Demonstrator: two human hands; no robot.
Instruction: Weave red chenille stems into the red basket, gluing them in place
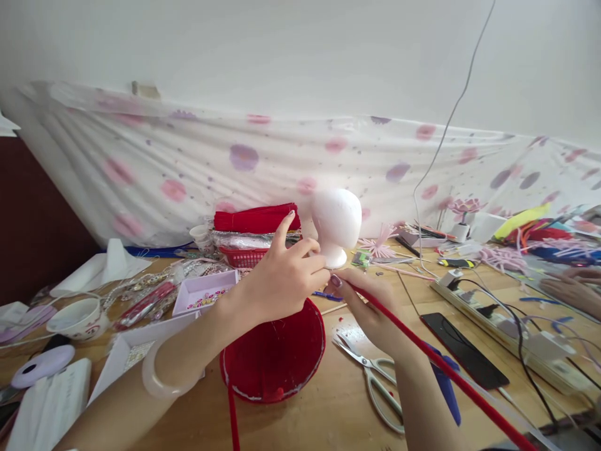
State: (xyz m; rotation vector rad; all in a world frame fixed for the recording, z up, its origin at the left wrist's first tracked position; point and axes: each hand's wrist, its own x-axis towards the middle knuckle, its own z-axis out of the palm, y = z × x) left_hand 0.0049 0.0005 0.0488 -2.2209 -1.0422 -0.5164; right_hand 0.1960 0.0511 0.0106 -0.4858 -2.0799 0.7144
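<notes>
A single camera sits on the person's head and looks forward and down over the worktop [328,401]. The left forearm [206,341] and right forearm [417,394] come in from the near edge, so it stands above and just behind them. The left grip [287,282] and right grip [370,321] fall around mid-view, close to it. It sees down into the open red bowl [277,351], near. Far off it faces the flowered sheet [197,156] and the wall [305,50] roughly square-on. The wide view reaches a co-worker's hand [570,289] at far right.
</notes>
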